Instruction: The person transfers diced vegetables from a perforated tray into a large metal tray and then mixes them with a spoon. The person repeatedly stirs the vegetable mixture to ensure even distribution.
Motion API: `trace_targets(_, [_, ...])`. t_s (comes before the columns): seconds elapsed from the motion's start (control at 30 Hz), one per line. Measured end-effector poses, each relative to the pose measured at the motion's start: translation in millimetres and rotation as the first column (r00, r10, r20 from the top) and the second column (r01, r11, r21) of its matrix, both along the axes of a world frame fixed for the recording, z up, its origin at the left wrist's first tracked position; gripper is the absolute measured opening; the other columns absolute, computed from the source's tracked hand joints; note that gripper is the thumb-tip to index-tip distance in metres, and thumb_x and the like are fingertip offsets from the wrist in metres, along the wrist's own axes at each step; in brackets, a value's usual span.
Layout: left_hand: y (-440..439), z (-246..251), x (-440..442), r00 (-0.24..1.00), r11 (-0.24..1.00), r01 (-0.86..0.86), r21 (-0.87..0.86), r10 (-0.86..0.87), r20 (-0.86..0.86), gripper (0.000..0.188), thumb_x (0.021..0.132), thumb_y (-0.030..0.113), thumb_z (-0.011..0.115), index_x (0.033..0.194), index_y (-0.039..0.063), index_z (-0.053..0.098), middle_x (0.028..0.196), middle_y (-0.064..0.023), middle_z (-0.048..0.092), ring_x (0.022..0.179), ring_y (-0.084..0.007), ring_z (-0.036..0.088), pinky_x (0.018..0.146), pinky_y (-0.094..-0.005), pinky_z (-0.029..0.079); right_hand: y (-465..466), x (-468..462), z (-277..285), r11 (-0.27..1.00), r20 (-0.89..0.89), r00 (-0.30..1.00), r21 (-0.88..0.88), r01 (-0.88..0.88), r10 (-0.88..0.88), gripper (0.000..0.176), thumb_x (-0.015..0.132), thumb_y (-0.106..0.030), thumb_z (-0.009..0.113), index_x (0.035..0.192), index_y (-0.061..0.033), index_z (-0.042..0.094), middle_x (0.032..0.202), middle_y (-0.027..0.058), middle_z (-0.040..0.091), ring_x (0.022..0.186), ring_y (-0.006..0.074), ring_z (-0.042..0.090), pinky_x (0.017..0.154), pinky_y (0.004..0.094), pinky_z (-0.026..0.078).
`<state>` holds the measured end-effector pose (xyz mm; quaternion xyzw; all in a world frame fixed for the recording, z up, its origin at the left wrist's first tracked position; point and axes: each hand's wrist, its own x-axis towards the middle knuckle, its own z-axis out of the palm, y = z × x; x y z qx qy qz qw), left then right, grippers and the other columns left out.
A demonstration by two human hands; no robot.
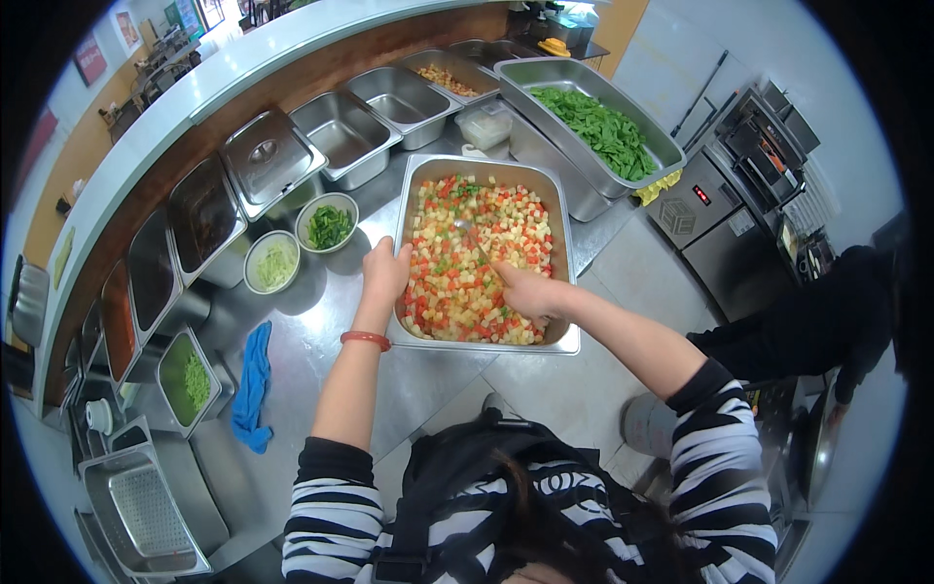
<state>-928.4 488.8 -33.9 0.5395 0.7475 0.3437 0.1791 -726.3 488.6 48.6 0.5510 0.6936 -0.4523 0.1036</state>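
A deep steel pan (573, 314) before me holds diced vegetables (467, 270) in pale yellow and orange-red, with bits of green and some liquid. My left hand (387, 274) grips the pan's left rim, thumb on the inside. In my right hand (531, 290) is the handle of a metal spoon or ladle (478, 244), its head among the dice near the pan's middle. Left of the pan stand two small round bowls, one of chopped dark greens (330, 226), the other of pale green shreds (274, 264). A red bracelet is on my left wrist.
Steel food pans (343, 135) line the curved counter edge. A large tray of leafy greens (595, 131) stands at the back right. A blue cloth (254, 387) and a perforated pan (149, 511) lie at the left. A person in dark clothes (817, 314) is at the far right.
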Motion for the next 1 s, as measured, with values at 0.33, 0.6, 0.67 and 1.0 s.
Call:
trace_targets(0.33, [-1, -1, 2, 0.999, 1.0, 0.006, 0.017, -0.007, 0.041, 0.027, 0.073, 0.022, 0.053, 0.075, -0.005, 0.048, 0.075, -0.0267, 0.053, 0.076, -0.0401, 0.05, 0.066, -0.0409, 0.04, -37, 94, 48, 0.927, -0.08, 0.934, 0.175, -0.33, 0.348, 0.051, 0.074, -0.004, 0.031, 0.124, -0.0083, 0.022, 0.114, 0.0215, 0.039, 0.105, 0.0304, 0.04, 0.089, 0.0329, 0.03])
trace_targets(0.6, [-5, -2, -1, 0.998, 1.0, -0.019, 0.009, 0.018, 0.059, 0.027, 0.073, 0.023, 0.053, 0.077, -0.004, 0.048, 0.076, -0.0266, 0.053, 0.076, -0.0401, 0.05, 0.067, -0.041, 0.04, -40, 68, 59, 0.912, 0.45, 0.827, 0.063, -0.405, 0.336, 0.056, 0.072, -0.003, 0.037, 0.125, -0.0122, 0.022, 0.092, 0.0199, 0.052, 0.084, 0.0314, 0.052, 0.07, 0.0386, 0.041])
trace_targets(0.67, [-4, -1, 0, 0.998, 1.0, -0.013, -0.008, 0.013, 0.059, 0.028, 0.073, 0.023, 0.053, 0.078, -0.004, 0.048, 0.076, -0.0266, 0.053, 0.076, -0.0399, 0.05, 0.067, -0.0409, 0.04, -28, 48, 35, 0.904, 0.47, 0.824, 0.114, -0.412, 0.317, 0.055, 0.072, -0.005, 0.037, 0.124, -0.0122, 0.023, 0.09, 0.0202, 0.053, 0.083, 0.0313, 0.052, 0.069, 0.0385, 0.042])
trace_targets(1.0, [-2, -2, -1, 0.996, 1.0, -0.012, -0.011, 0.013, 0.09, 0.028, 0.073, 0.022, 0.054, 0.081, -0.005, 0.048, 0.077, -0.0265, 0.053, 0.077, -0.0392, 0.051, 0.067, -0.0402, 0.04, 0, 55, -12, 0.908, -0.067, 0.978, 0.389, -0.156, 0.197, 0.048, 0.074, -0.006, 0.037, 0.121, -0.0099, 0.03, 0.104, 0.0216, 0.047, 0.097, 0.0318, 0.046, 0.082, 0.0351, 0.037])
